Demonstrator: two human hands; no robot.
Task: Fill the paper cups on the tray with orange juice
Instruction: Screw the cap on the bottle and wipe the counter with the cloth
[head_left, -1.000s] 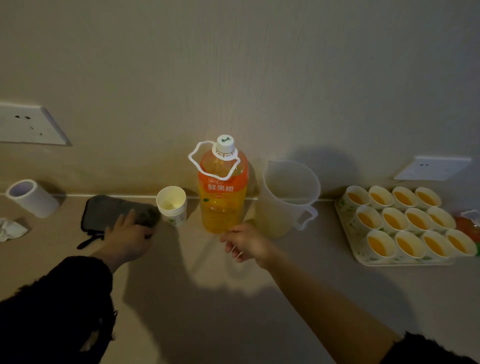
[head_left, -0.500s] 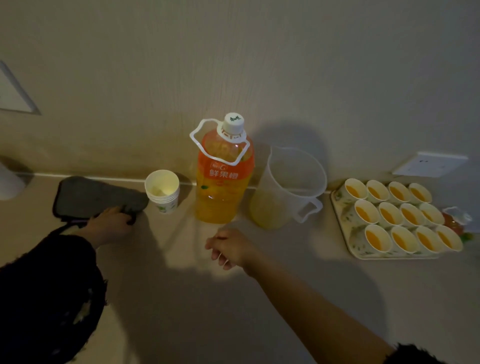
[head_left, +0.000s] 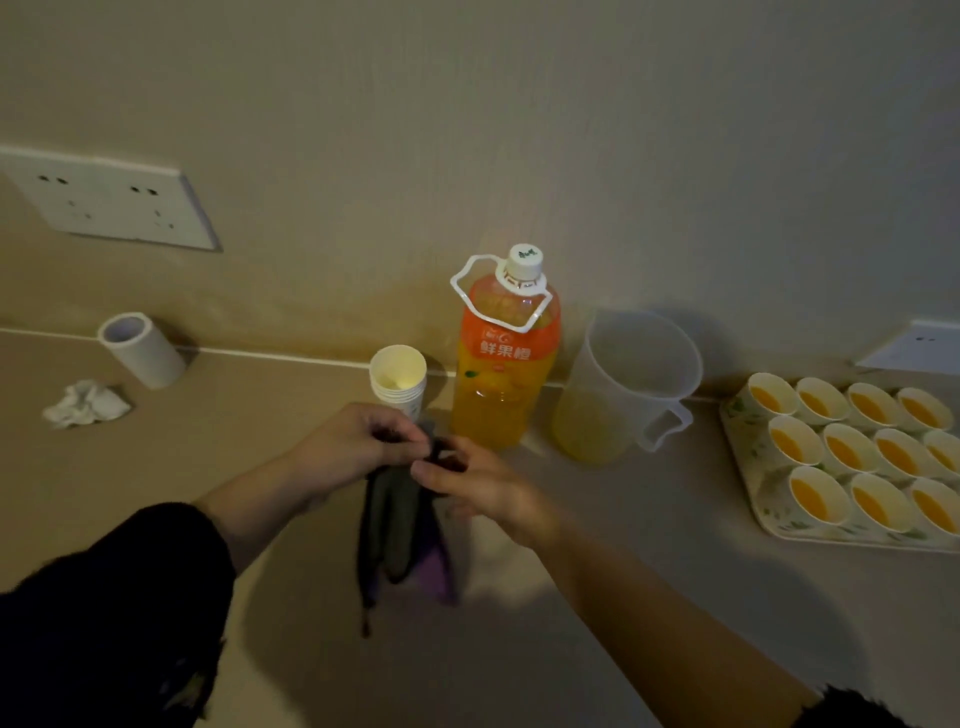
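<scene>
The paper cups (head_left: 848, 451) stood in tight rows on the tray (head_left: 746, 457) at the right edge of the table (head_left: 649, 597), well apart from both hands. Every cup that could be seen held orange liquid, so the filling looked finished or nearly so; the tray's far side ran out of view and could not be checked.

The orange juice bottle (head_left: 503, 374) stood upright against the wall with its white cap on, which suggested pouring had stopped. Just beside it on the right was a clear plastic jug (head_left: 626, 387) with only a shallow pale pool at its bottom, probably the vessel used for the pouring. A stack of spare cups (head_left: 398, 378) stood to the bottle's left.

In front of the bottle, the left hand (head_left: 357, 448) and the right hand (head_left: 485, 491) met over a dark cloth (head_left: 400, 535), grey with a purple side. Each hand pinched its upper end with curled fingers, and the rest hung down with a thin cord trailing below. It was likely held up to be opened or shaken out, perhaps for wiping, though the dim, blurred picture left this unclear.

Further left lay a tape roll (head_left: 141, 349) and a crumpled tissue (head_left: 85, 403), beneath a wall socket (head_left: 109, 202)
</scene>
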